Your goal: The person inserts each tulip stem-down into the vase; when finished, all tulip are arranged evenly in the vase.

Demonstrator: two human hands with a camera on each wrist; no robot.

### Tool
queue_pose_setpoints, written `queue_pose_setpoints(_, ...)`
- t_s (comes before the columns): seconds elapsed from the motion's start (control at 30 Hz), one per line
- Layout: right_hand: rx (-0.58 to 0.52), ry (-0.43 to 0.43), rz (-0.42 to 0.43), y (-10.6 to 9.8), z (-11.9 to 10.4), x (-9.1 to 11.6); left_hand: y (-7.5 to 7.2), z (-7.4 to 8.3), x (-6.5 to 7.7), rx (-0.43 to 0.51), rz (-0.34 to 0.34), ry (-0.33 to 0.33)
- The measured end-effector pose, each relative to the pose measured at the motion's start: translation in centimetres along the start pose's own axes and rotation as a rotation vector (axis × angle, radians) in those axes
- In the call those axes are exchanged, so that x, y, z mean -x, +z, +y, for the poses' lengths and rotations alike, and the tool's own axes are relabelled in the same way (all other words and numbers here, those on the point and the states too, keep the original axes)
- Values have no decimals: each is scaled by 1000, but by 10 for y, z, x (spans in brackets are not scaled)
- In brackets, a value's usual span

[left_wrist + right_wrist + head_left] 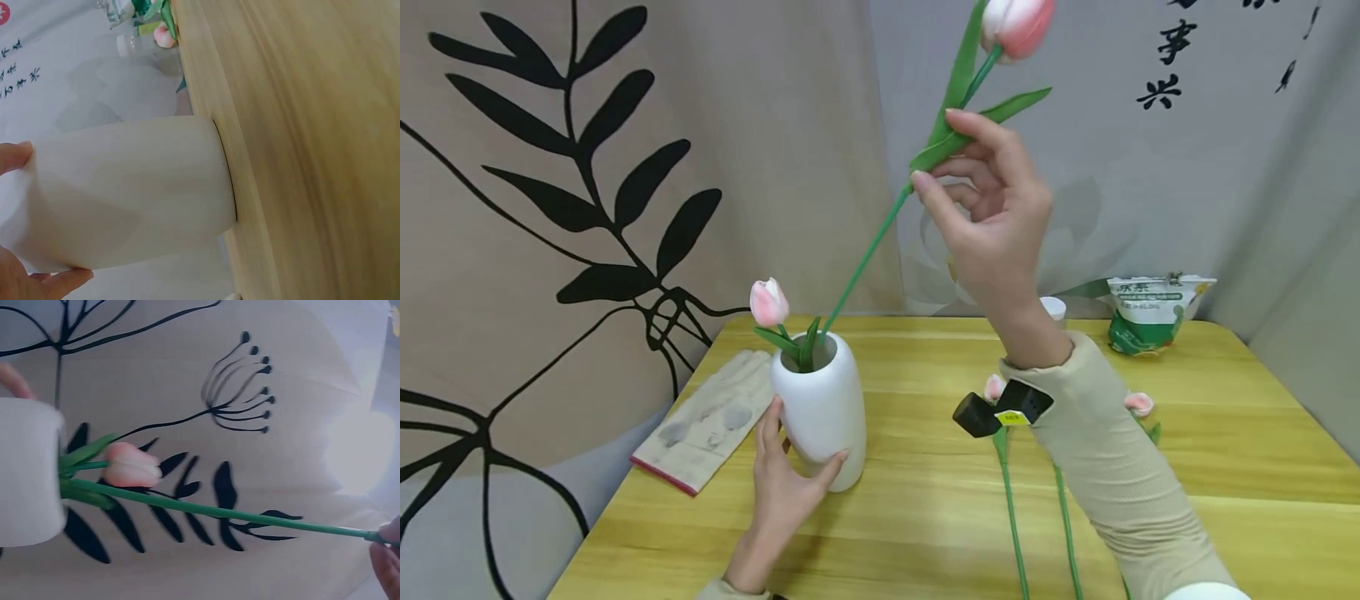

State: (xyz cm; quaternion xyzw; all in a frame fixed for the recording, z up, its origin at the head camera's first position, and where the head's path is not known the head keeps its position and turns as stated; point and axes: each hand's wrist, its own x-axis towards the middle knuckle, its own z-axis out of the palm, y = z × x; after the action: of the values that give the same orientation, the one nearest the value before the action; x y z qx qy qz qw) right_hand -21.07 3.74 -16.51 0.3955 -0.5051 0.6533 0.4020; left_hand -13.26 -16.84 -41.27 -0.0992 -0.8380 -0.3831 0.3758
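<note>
A white vase (831, 417) stands upright on the table, and my left hand (782, 496) grips its lower side between thumb and fingers. In the left wrist view the thumb and fingertips lie on opposite sides of the vase (137, 187). Above and to the right, my right hand (1000, 204) pinches an artificial tulip (1018, 29) near its leaves. The slanted green stem (250, 519) of this tulip reaches down into the vase mouth; its lower end is hidden inside. A shorter-standing pink tulip (769, 302) rises from the same mouth, leaning left.
A folded pale cloth glove (707, 421) lies left of the vase. On the right, under my right forearm, loose tulips (1009, 492) lie on the wooden table (917, 517). A green and white bag (1153, 317) and a white-capped bottle (1053, 308) stand at the back.
</note>
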Motion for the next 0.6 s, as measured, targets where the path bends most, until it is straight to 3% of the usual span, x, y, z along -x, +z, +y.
queue_pose_setpoints(0.2,139,44,-181,6,18,24,-1,0,-1,-8,2,-4)
queue_pose_setpoints(0.33,234,129,-269,14,32,50,-2,0,-2,-2,-6,-12)
queue_pose_setpoints(0.6,291,243,-527,29,48,92,-2,1,0,-4,-23,-15)
